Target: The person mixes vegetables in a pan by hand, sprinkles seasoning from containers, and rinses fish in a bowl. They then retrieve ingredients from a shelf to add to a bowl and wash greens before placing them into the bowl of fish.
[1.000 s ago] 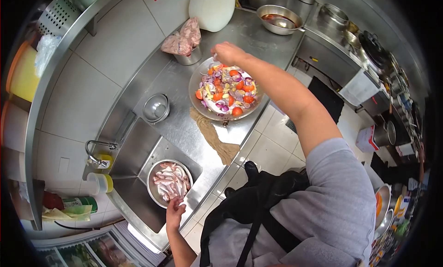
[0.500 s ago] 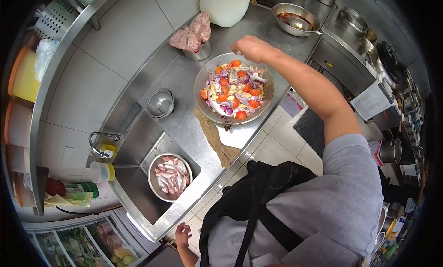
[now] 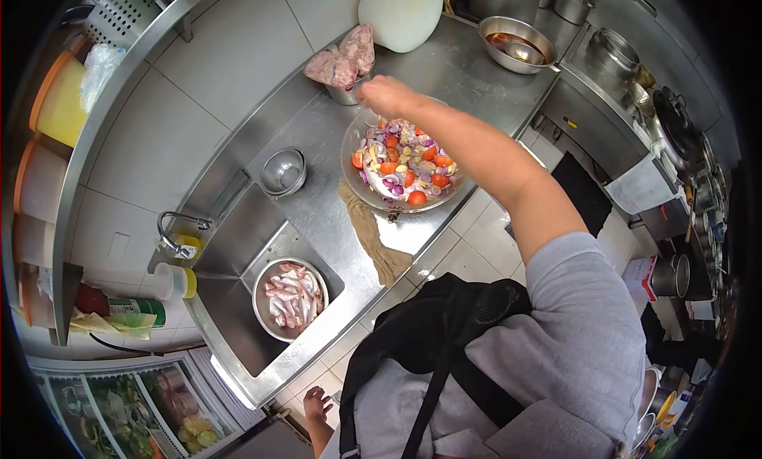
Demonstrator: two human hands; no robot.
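Observation:
My right hand point(image 3: 385, 96) is over the far left rim of a round dish, its fingers bunched in a pinch with the tips pointing down. Whatever they hold, if anything, is too small to make out. The wide dish point(image 3: 349, 159) holds whole fish point(image 3: 381, 183) under tomato pieces point(image 3: 417, 198), sliced purple onion point(image 3: 386, 128) and pale yellow slices. My forearm hides the dish's far right part. My left hand point(image 3: 317, 403) hangs low beside my body, fingers loosely curled and apart, holding nothing.
A brown cloth point(image 3: 369, 237) lies by the dish. A bowl of raw fish point(image 3: 255, 300) sits in the sink point(image 3: 230, 300). Metal bowls point(image 3: 283, 171), bagged meat point(image 3: 337, 66) on a pot, a white board point(image 3: 401, 14) and a bowl of dark sauce point(image 3: 486, 35) stand on the counter.
My right hand has moved left across the dish, from its far edge toward the bagged meat, and my forearm now covers more of the dish. The view has shifted slightly. My left hand stays low.

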